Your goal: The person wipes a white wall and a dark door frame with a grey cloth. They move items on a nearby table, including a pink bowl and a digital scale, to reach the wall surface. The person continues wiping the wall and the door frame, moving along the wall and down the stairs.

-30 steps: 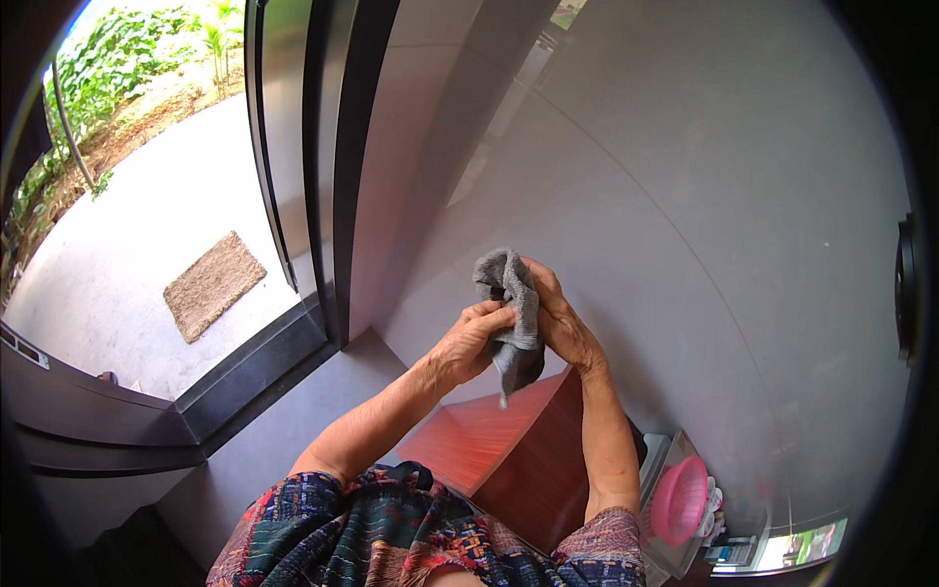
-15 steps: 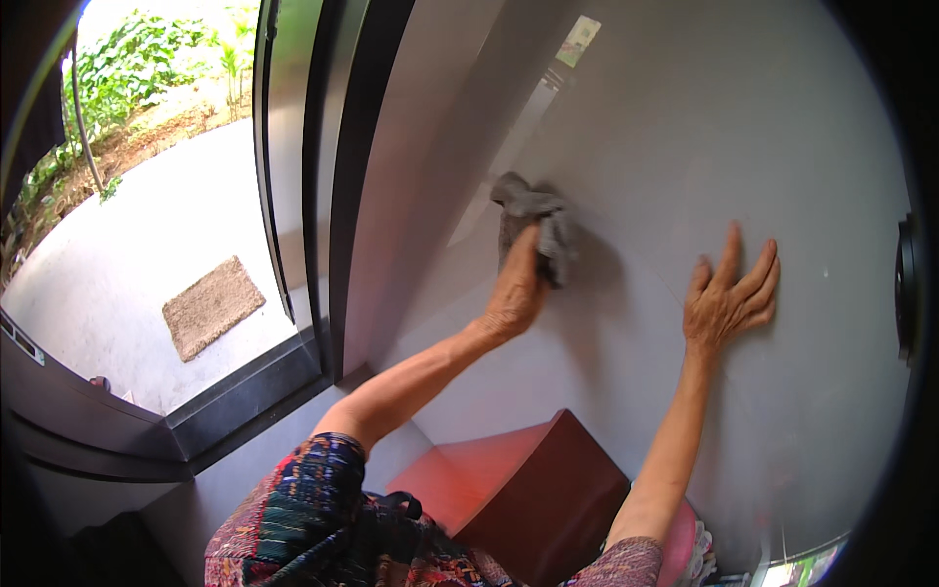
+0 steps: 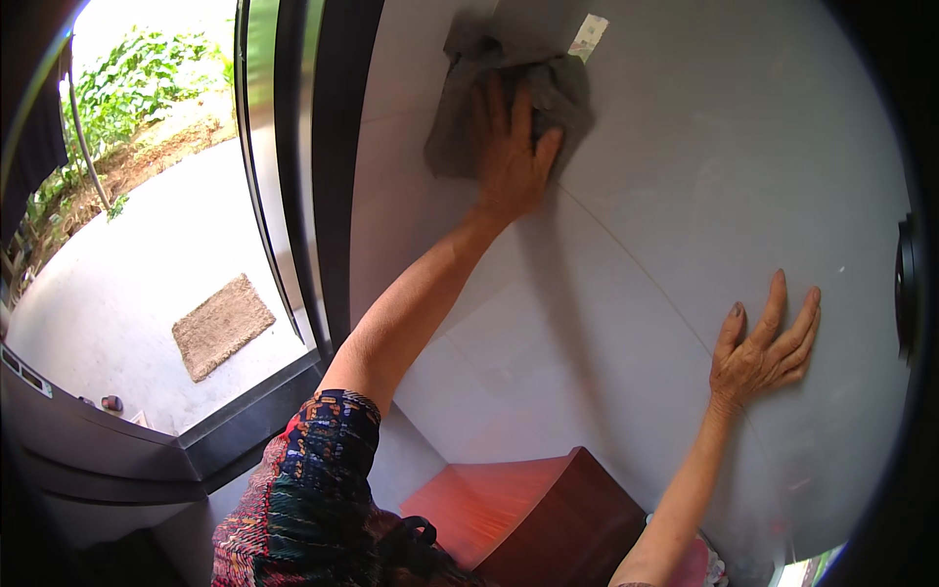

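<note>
Grey, glossy tile faces the wall (image 3: 675, 166) in front of you, crossed by a thin slanting seam (image 3: 636, 252). On your left, a dark frame (image 3: 342, 147) edges the doorway, and pale, smooth paving (image 3: 117, 293) stretches beyond it. Near the wall's lower part stands a red-brown wooden cabinet (image 3: 553, 528), flat-sided and sharp-cornered. Outside, a shaggy tan doormat (image 3: 223, 328) lies on the paving, roughly rectangular.

Your soft grey cloth (image 3: 556, 96) is high on the wall's left part, under your left hand (image 3: 511, 168). It is blurred and nearly as wide as tall, so its long axis cannot be told; one folded end points up and left. Half a second ago it was bunched and lower; now it is opened out. Your left hand is spread over it, fingers upward. Your right hand (image 3: 760, 364) is spread against the bare tile, fingers fanned, as before.
</note>
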The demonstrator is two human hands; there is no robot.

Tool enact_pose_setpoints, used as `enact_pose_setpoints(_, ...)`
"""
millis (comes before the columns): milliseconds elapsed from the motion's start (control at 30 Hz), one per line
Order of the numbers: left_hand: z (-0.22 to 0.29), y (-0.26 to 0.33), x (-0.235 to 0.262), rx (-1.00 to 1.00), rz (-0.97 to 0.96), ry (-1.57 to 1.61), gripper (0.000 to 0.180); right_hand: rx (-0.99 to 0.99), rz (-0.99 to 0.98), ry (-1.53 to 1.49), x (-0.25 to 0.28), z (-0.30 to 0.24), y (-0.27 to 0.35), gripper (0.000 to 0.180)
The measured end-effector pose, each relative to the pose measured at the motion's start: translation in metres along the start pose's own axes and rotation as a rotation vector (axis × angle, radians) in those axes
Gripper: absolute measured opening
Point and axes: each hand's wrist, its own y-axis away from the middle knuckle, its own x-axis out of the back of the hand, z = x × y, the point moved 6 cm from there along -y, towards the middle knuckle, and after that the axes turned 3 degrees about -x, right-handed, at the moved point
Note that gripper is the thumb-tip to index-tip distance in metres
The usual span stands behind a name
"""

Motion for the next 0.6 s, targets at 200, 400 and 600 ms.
enact_pose_setpoints(200,-0.034,0.059,0.005,0.126,-0.021,0.002,0.061,-0.001,0.001,-0.025,-0.001,-0.002,0.0,0.045)
enact_pose_setpoints(400,-0.073,0.15,0.023,0.3,-0.193,0.018,0.063,0.0,-0.032,-0.012,0.001,-0.005,0.0,0.045)
enact_pose_setpoints(600,-0.039,0.104,0.014,0.176,-0.235,0.01,0.066,0.001,-0.022,-0.013,0.002,-0.005,-0.002,0.044)
